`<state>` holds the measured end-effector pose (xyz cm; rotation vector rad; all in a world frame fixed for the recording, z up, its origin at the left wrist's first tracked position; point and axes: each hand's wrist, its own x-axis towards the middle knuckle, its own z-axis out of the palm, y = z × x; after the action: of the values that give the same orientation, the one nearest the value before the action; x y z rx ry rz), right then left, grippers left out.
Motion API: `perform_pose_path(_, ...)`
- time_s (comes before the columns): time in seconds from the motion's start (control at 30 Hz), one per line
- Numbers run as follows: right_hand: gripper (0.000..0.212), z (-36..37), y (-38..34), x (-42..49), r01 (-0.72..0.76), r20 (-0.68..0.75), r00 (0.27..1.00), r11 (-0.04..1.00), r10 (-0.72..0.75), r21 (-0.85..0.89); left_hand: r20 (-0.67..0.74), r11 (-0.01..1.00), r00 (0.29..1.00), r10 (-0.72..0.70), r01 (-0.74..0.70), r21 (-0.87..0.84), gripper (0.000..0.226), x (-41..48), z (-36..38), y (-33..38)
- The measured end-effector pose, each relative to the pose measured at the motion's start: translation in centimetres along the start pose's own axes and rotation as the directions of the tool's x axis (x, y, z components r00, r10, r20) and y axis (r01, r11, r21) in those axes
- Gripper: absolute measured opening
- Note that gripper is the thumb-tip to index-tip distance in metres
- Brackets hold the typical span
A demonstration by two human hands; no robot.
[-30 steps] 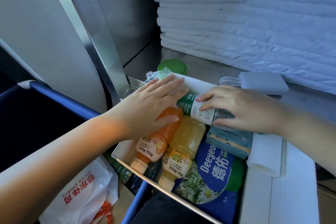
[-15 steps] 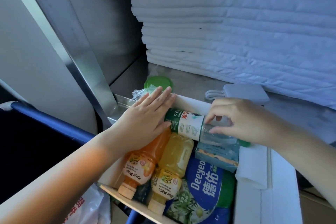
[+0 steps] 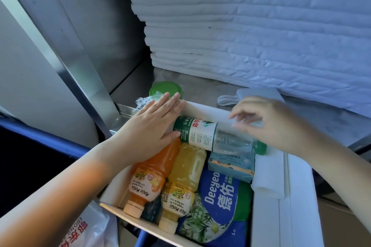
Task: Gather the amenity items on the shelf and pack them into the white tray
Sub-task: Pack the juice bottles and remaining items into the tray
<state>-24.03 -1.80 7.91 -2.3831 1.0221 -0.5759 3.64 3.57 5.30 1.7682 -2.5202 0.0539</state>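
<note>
My left hand lies flat, fingers together; right hand loosely open over water bottle: seat it at tray 12 o'clock

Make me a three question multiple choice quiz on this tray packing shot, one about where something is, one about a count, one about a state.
1. Where does the water bottle lie?
A. across the far end of the white tray
B. on the towel stack
C. on the floor

2. How many Mogu Mogu bottles are in the tray?
A. one
B. two
C. four

3. How is the left hand held?
A. in a fist
B. flat, fingers straight
C. pinching a cap

Answers: 1 A, it lies crosswise by the far wall. 2 B, an orange bottle and a yellow bottle. 3 B, palm down over the bottles.
</note>
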Motion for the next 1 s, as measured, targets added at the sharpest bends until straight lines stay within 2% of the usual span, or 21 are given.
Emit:
perform_pose_path(0.07, 0.028, -0.9, 0.5, 0.8, -0.049, -0.17, 0.985, 0.991, 0.028, -0.124, -0.004, 1.0, 1.0, -0.005, 0.005, -0.011, 0.068, 0.0, 0.0, 0.0)
perform_pose_path(0.1, 0.037, -1.3, 1.1, 1.4, -0.127, -0.182, 0.98, 0.959, 0.082, -0.252, -0.003, 1.0, 1.0, -0.006, 0.006, -0.012, 0.069, 0.0, 0.0, 0.1)
perform_pose_path(0.2, 0.052, -1.7, 3.0, 3.8, -0.347, -0.066, 0.917, 0.703, 0.394, -0.621, -0.007, 1.0, 1.0, -0.011, 0.011, -0.008, 0.07, 0.0, 0.1, 0.2)
perform_pose_path(0.27, 0.052, -1.5, 3.7, 5.6, -0.367, -0.007, 0.86, 0.608, 0.511, -0.704, -0.007, 1.0, 1.0, -0.011, 0.011, -0.002, 0.07, 0.0, 0.2, 0.2)
perform_pose_path(0.43, 0.053, -1.4, 5.4, 9.0, -0.328, 0.126, 0.781, 0.573, 0.612, -0.751, -0.021, 1.0, 1.0, -0.006, 0.005, -0.013, 0.07, 0.0, 0.4, 0.0)
perform_pose_path(0.57, 0.012, -0.5, 6.6, 9.4, -0.245, 0.217, 0.801, 0.636, 0.558, -0.732, -0.04, 0.999, 0.999, 0.005, -0.007, -0.035, 0.068, 0.0, 0.6, -0.2)
perform_pose_path(0.63, 0.007, -0.2, 6.8, 9.3, -0.222, 0.217, 0.817, 0.638, 0.535, -0.738, -0.043, 0.999, 0.999, 0.004, -0.005, -0.036, 0.069, 0.0, 0.7, -0.2)
perform_pose_path(0.73, 0.008, 0.0, 7.0, 9.2, -0.186, 0.21, 0.833, 0.617, 0.512, -0.765, -0.038, 0.999, 0.999, 0.006, -0.007, -0.044, 0.072, 0.0, 0.7, -0.2)
perform_pose_path(0.93, 0.033, -0.2, 5.9, 8.6, -0.276, 0.157, 0.727, 0.495, 0.668, -0.824, -0.041, 0.999, 0.999, 0.011, -0.013, -0.034, 0.073, -0.1, 0.6, -0.3)
perform_pose_path(1.0, 0.026, -0.4, 5.8, 8.4, -0.314, 0.16, 0.705, 0.506, 0.691, -0.803, -0.037, 1.0, 0.999, 0.013, -0.014, -0.025, 0.073, 0.0, 0.7, -0.2)
